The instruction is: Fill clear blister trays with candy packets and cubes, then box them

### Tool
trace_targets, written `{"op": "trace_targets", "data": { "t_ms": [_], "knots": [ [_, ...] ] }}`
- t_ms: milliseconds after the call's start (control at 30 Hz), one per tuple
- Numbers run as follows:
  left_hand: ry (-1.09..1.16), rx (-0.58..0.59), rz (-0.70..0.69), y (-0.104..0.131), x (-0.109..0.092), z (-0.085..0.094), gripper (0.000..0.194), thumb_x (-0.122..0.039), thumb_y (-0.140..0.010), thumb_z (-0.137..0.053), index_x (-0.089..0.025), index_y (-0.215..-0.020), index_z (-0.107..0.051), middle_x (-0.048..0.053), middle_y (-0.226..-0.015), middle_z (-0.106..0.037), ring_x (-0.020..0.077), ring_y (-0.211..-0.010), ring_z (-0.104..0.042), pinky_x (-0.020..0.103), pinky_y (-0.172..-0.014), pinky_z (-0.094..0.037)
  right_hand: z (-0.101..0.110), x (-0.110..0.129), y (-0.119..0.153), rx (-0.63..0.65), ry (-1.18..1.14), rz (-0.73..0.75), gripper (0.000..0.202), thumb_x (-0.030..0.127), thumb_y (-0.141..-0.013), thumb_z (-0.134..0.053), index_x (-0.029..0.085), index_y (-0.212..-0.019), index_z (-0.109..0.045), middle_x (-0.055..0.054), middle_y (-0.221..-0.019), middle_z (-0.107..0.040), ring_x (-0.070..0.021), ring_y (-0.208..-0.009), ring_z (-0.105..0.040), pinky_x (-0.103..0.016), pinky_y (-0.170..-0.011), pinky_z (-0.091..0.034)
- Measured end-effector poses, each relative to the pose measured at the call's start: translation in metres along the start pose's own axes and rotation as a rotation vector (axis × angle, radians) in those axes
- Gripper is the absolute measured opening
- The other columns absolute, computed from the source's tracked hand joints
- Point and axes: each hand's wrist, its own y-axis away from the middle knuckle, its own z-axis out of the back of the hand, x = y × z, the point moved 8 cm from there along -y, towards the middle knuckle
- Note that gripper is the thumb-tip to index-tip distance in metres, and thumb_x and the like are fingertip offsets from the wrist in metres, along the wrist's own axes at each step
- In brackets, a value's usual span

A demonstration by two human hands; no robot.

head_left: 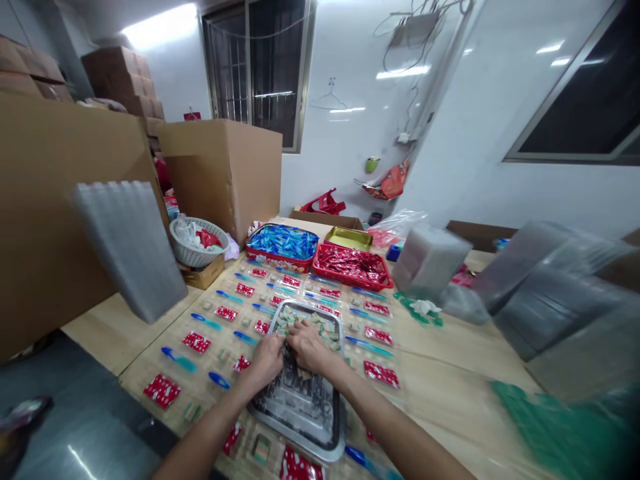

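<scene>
A metal tray (313,437) lies in the middle of the table, with small pale green and tan blocks (323,327) heaped at its far end. My left hand (267,359) is closed at the tray's left edge, and what its fingers hold is hidden. Beside it, my right hand (310,345) reaches in among the blocks with its fingers curled down; the fingertips are hidden. Around the tray, clear plastic packs in rows hold a red patterned packet (197,342), a blue-handled tool (179,360) and small blocks.
Behind the rows stand a tin of blue tools (283,241), a red basket (390,283) of red packets and a gold tray (350,238). Stacked clear plastic trays stand at left (133,250) and right (430,260). A white basket (193,255) sits near large cardboard boxes (255,173).
</scene>
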Motion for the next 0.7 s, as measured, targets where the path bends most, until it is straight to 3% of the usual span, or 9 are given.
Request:
{"op": "trace_targets", "data": {
  "t_ms": [100,200,300,400,567,700],
  "knots": [
    [0.135,-0.037,0.070,0.006,0.008,0.005,0.015,-0.007,-0.070,-0.048,-0.016,-0.063,-0.057,0.001,-0.064,-0.059,0.0184,-0.074,-0.059,0.027,-0.072,-0.044,0.010,-0.015,0.009,-0.127,-0.205,-0.131,0.016,0.014,-0.076,-0.049,0.017,-0.078,-0.065,-0.006,-0.084,-0.066,-0.0204,-0.089,-0.054,-0.034,-0.085,-0.034],
    [0.328,-0.030,0.157,0.017,0.016,0.003,0.012,-0.011,-0.071,-0.048,-0.016,-0.074,-0.058,-0.003,-0.058,-0.056,0.0139,-0.054,-0.057,0.023,-0.053,-0.043,0.013,-0.033,0.027,-0.253,-0.657,-0.271,0.012,0.021,-0.076,-0.052,0.017,-0.073,-0.063,-0.002,-0.074,-0.064,-0.0167,-0.077,-0.055,-0.028,-0.074,-0.039],
    [0.530,0.008,0.230,0.028,0.017,-0.007,0.017,-0.015,-0.070,-0.049,-0.014,-0.085,-0.056,-0.005,-0.052,-0.054,0.0118,-0.040,-0.052,0.021,-0.040,-0.038,0.000,-0.033,0.042,-0.224,-1.176,-0.346,0.017,0.032,-0.071,-0.060,0.017,-0.064,-0.059,0.003,-0.056,-0.054,-0.0113,-0.055,-0.048,-0.023,-0.055,-0.036],
    [0.706,0.031,0.277,0.037,0.012,-0.018,0.021,-0.019,-0.068,-0.052,-0.014,-0.088,-0.054,-0.007,-0.047,-0.053,0.0121,-0.038,-0.052,0.021,-0.038,-0.039,-0.016,-0.022,0.057,-0.214,-1.565,-0.456,0.022,0.034,-0.060,-0.071,0.016,-0.067,-0.061,0.005,-0.052,-0.053,-0.0083,-0.048,-0.045,-0.021,-0.050,-0.035],
    [0.902,0.034,0.309,0.049,-0.001,-0.032,0.024,-0.028,-0.069,-0.059,-0.013,-0.087,-0.054,-0.004,-0.050,-0.057,0.0136,-0.044,-0.057,0.024,-0.044,-0.047,-0.036,-0.002,0.076,-0.273,-1.872,-0.578,0.024,0.026,-0.054,-0.079,0.016,-0.071,-0.064,0.004,-0.060,-0.058,-0.0066,-0.050,-0.050,-0.019,-0.051,-0.042],
    [0.941,0.034,0.327,0.058,-0.003,-0.037,0.025,-0.024,-0.068,-0.061,-0.011,-0.090,-0.057,-0.002,-0.055,-0.059,0.0137,-0.046,-0.059,0.024,-0.046,-0.048,-0.050,0.005,0.084,-0.316,-2.016,-0.609,0.025,0.023,-0.054,-0.082,0.017,-0.070,-0.064,0.005,-0.062,-0.057,-0.0058,-0.051,-0.052,-0.018,-0.053,-0.046]
  ]
}}
